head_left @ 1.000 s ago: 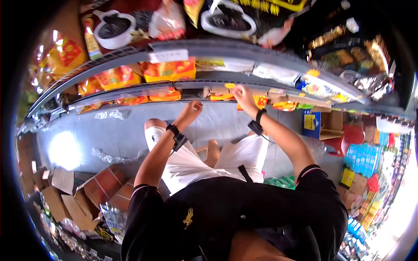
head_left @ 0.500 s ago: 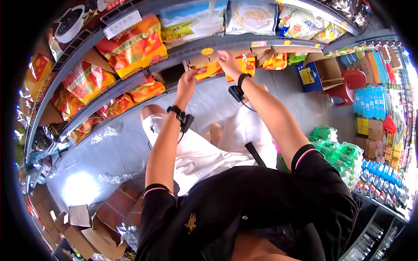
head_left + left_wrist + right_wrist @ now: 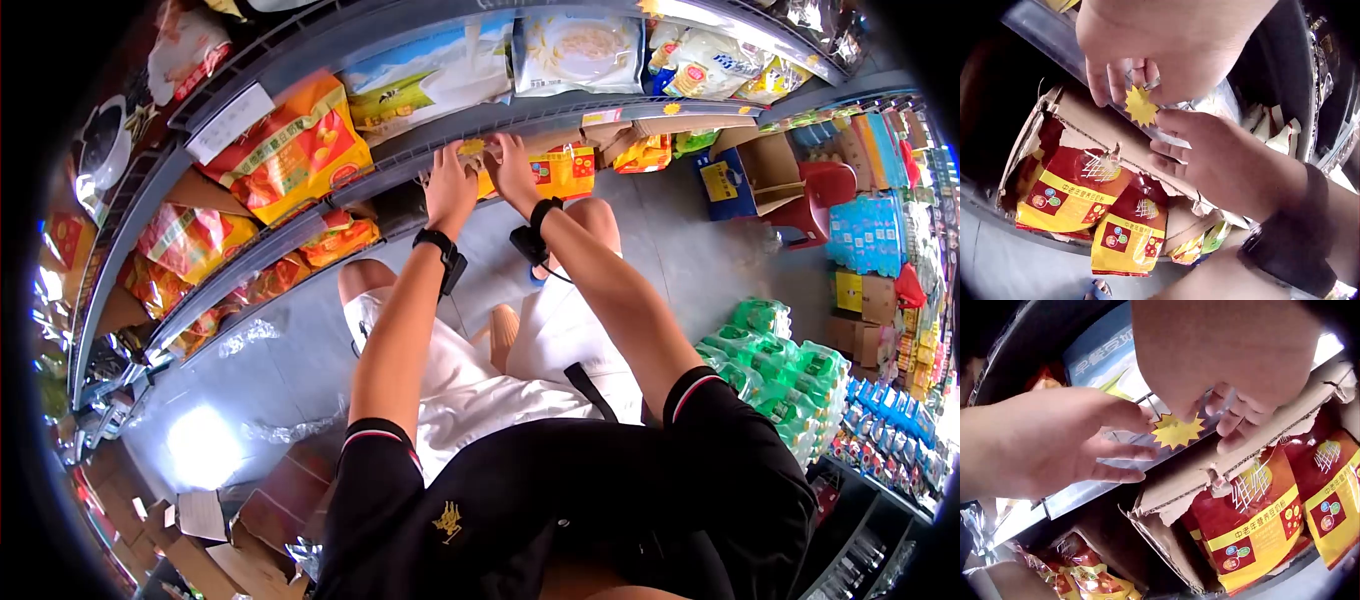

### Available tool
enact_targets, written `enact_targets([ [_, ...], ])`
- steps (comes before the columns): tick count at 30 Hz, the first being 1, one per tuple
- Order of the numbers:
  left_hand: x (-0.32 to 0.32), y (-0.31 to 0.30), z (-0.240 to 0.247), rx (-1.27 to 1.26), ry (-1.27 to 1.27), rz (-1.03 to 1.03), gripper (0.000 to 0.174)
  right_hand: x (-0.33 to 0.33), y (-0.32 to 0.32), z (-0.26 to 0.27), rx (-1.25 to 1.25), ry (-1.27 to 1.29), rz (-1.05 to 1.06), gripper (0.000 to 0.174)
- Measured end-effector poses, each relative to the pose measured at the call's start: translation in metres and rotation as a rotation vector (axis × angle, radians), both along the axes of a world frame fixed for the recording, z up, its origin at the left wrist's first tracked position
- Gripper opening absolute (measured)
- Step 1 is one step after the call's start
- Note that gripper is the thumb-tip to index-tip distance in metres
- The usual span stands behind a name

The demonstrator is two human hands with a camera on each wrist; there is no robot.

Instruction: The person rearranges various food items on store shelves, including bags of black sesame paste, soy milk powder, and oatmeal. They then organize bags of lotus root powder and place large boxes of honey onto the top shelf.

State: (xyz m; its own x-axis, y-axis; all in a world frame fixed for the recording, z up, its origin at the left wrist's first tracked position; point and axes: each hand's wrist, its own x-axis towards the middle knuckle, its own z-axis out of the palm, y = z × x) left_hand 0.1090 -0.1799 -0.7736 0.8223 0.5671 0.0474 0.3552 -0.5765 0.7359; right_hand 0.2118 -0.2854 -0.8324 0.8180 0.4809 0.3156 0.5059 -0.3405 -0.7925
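Observation:
A yellow starburst price tag [image 3: 1177, 431] sits at the shelf-edge strip [image 3: 1113, 490], between my two hands. My left hand [image 3: 452, 190] pinches the tag at one side, its thumb tip at the tag's edge and other fingers spread along the strip. From the opposite side, my right hand [image 3: 513, 178] pinches it too, thumb tip over its border and the remaining fingers curled close by. Below the hands, a torn cardboard box [image 3: 1063, 119] holds red-and-yellow soy milk powder bags [image 3: 1129, 237].
Above the strip lie a blue-and-white bag [image 3: 430, 85] and an oatmeal bag [image 3: 580, 55]. More orange bags [image 3: 290, 150] are at left. A blue carton [image 3: 725, 185] and red stool [image 3: 825, 190] stand at right. Green bottle packs [image 3: 780, 375] and opened cardboard boxes [image 3: 235, 565] are on the floor.
The hands have come together at the yellow tag; the left hand moved up and right from lower down. The head view has shifted toward the lower shelves and the right side.

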Motion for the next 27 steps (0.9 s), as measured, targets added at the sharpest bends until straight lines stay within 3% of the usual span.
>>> enact_targets([
  [7,-0.008,-0.008,-0.009,0.269,-0.056,0.012,0.058,-0.021,0.006,0.009,0.124,0.144,-0.072,0.037],
  [10,-0.012,-0.010,-0.012,0.333,-0.106,0.005,0.062,-0.028,0.006,0.012,0.131,0.043,-0.067,0.039],
  [19,-0.016,-0.014,-0.002,0.236,0.052,0.031,0.062,-0.018,0.010,0.004,0.263,0.139,-0.008,0.036],
  [22,-0.016,-0.016,-0.006,0.251,0.057,0.081,0.058,-0.022,0.014,0.010,0.291,0.333,0.147,0.035],
  [27,-0.014,-0.013,-0.010,0.299,-0.019,-0.012,0.060,-0.024,0.018,0.007,0.244,0.247,-0.165,0.033],
])
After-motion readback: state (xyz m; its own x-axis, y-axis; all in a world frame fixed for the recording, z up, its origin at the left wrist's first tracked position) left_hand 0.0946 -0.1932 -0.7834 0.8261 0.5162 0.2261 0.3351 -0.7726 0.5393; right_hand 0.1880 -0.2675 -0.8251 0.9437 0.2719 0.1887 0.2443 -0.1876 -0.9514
